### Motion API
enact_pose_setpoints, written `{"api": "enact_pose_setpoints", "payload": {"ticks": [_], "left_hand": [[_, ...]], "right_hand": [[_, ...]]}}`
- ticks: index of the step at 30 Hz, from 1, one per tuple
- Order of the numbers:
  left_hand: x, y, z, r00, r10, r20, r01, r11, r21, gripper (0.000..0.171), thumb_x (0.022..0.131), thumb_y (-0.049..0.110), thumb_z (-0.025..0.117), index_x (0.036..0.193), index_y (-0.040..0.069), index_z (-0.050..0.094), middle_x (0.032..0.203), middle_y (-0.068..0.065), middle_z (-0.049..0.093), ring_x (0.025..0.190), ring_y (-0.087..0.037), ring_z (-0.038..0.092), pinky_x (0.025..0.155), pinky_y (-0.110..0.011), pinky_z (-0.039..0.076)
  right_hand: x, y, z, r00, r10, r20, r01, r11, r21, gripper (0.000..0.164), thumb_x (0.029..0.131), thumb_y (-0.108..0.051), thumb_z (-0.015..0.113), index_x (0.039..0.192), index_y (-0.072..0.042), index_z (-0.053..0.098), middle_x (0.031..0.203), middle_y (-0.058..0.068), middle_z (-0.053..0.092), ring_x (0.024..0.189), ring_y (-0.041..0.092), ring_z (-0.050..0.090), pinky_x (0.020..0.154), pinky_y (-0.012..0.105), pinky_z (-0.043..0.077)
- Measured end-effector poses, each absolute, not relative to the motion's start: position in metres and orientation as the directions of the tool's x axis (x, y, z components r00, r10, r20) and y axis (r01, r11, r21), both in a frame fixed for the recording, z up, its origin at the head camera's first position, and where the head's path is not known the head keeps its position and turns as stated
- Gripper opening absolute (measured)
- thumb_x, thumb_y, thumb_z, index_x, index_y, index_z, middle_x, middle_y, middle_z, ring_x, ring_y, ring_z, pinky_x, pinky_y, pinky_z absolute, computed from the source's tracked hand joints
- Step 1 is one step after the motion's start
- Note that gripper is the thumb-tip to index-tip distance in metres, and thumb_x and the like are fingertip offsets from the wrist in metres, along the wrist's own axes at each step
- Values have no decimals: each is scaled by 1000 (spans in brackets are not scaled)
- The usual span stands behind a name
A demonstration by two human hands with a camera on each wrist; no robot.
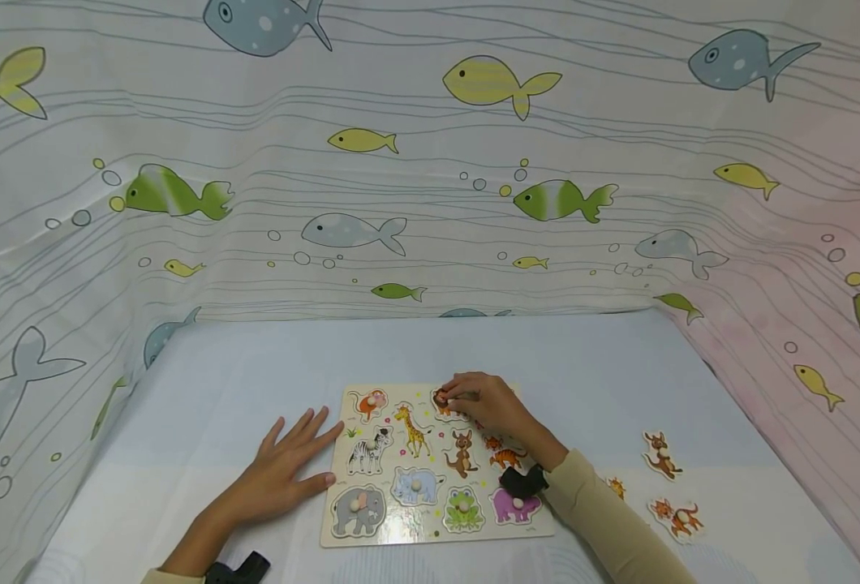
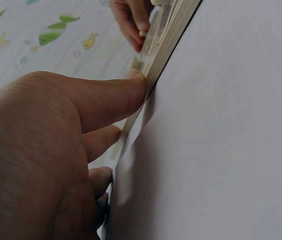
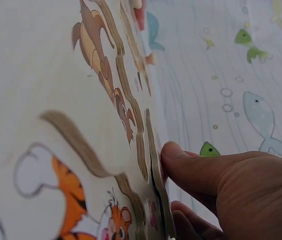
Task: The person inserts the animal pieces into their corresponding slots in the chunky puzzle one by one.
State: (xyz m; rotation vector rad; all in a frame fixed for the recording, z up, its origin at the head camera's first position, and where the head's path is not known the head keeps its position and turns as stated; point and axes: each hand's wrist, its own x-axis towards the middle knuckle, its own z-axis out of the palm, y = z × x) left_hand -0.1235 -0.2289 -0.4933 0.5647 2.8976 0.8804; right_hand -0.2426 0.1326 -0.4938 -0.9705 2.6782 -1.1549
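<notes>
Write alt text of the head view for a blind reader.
A person's right hand pinches a lion piece at the top of a wooden puzzle board; the left hand touches its left edge. A kangaroo piece and a tiger piece lie loose to the right.

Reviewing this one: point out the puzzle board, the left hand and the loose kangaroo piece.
Puzzle board (image 1: 404,529): head view, bare surface near its lower edge.
Left hand (image 1: 282,470): head view, back of the hand.
Loose kangaroo piece (image 1: 661,458): head view, the printed body.
</notes>
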Motion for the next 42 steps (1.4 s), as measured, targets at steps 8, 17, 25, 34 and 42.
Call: {"api": "enact_pose_setpoints", "payload": {"ticks": [8, 17, 25, 34, 42], "left_hand": [[-124, -229, -493, -928, 367, 56, 337, 768, 545, 71, 88, 47, 70, 150, 22, 47, 162, -15, 32, 151, -45, 23, 118, -67, 4], [-126, -229, -493, -927, 370, 59, 340, 767, 544, 71, 88, 47, 69, 150, 22, 47, 162, -16, 31, 151, -45, 22, 118, -67, 4], [-125, -228, -490, -928, 369, 56, 338, 766, 547, 71, 89, 48, 69, 150, 21, 47, 162, -16, 31, 151, -46, 22, 118, -68, 3], [-124, -228, -491, -927, 370, 61, 340, 758, 557, 70, 89, 48, 69, 150, 20, 47, 162, -17, 31, 150, -47, 22, 119, -67, 2], [-123, -229, -492, -930, 363, 57, 330, 758, 562, 70, 89, 48, 69, 150, 20, 48, 162, -17, 31, 150, -47, 22, 119, -66, 2]], "right_hand": [[-240, 132, -491, -797, -576, 184, -530, 520, -670, 19, 90, -14, 73, 107, -9, 78, 119, 6, 74, 131, 34, 56, 101, 39, 54], [-241, 132, -490, -799, -577, 172, -526, 531, -664, 21, 90, -14, 73, 110, -8, 77, 120, 6, 74, 132, 34, 56, 104, 43, 52], [-240, 132, -488, -798, -585, 145, -515, 536, -669, 22, 91, -14, 72, 112, -9, 76, 122, 5, 73, 134, 33, 54, 104, 43, 52], [-238, 130, -485, -797, -594, 106, -489, 533, -691, 26, 92, -12, 71, 118, -6, 74, 130, 10, 68, 137, 37, 49, 105, 47, 50], [-236, 131, -480, -847, -517, 121, -369, 410, -834, 36, 98, -24, 66, 132, -10, 65, 138, 7, 62, 130, 28, 58, 105, 48, 50]]}}
